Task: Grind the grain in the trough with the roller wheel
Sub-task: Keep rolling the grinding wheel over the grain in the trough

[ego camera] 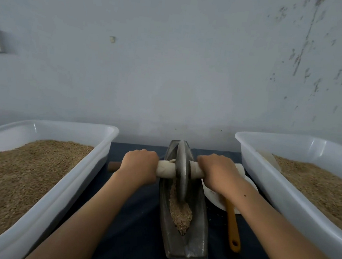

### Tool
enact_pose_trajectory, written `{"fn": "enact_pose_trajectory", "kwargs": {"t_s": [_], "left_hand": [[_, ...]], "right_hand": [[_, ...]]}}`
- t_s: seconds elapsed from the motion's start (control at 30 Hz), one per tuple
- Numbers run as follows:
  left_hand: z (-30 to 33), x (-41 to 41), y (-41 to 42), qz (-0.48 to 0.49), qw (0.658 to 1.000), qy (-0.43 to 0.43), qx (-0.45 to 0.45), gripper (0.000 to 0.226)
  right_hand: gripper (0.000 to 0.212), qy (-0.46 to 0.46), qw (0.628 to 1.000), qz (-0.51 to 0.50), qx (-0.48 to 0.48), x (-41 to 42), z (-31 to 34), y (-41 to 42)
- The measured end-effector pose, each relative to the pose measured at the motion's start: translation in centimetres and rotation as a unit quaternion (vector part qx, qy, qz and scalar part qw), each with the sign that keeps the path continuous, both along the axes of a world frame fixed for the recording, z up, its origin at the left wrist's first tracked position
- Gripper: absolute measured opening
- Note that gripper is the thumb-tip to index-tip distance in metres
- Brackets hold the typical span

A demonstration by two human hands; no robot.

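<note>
**Head view: wheel near the far end of the trough, grain lying toward me**

Head camera looks down on a dark, boat-shaped metal trough (181,222) lying on the dark blue bench (130,218), its long axis running straight away from me toward the wall. The grey metal roller wheel (182,171) stands upright in the groove, well past the middle toward the far end. A pale wooden axle handle (166,169) passes through its hub, crosswise to the trough.

My left hand (139,165) is curled round the axle left of the wheel and my right hand (216,173) is curled round it on the right; both grip it close to the disc, about equally far from it, so neither is nearer.

The tan grain (181,214) in the trough lies mostly on my side of the wheel, heaped toward the near end. I judge the next stroke should be a pull straight back along the groove, with even pressure from both hands so the wheel does not tilt or climb the wall.

White plastic tubs of grain flank the trough, one left (63,192) and one right (263,187). An orange-handled utensil (232,226) rests in a white dish (212,194) beside the trough.
</note>
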State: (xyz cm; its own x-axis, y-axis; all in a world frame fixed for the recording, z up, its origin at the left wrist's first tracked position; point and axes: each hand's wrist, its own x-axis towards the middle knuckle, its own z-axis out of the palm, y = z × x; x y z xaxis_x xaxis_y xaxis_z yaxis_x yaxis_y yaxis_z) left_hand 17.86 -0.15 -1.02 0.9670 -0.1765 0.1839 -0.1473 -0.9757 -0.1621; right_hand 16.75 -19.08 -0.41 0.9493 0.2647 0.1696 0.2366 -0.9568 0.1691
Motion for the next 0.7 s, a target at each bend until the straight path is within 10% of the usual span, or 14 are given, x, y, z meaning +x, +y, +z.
{"fn": "enact_pose_trajectory", "kwargs": {"t_s": [0.2, 0.5, 0.7], "left_hand": [[0.7, -0.2, 0.5, 0.002, 0.989, 0.147, -0.007, 0.043], [-0.7, -0.2, -0.4, 0.017, 0.997, -0.067, -0.015, 0.021], [-0.1, -0.3, -0.2, 0.015, 1.0, -0.013, 0.002, 0.027]], "right_hand": [[0.023, 0.128, 0.992, 0.015, -0.012, -0.7, 1.4, -0.5], [0.016, -0.076, 0.997, 0.003, 0.029, 0.7, -1.2, 0.2], [0.015, -0.007, 1.0, 0.004, 0.002, 0.2, -0.2, 0.0]]}}
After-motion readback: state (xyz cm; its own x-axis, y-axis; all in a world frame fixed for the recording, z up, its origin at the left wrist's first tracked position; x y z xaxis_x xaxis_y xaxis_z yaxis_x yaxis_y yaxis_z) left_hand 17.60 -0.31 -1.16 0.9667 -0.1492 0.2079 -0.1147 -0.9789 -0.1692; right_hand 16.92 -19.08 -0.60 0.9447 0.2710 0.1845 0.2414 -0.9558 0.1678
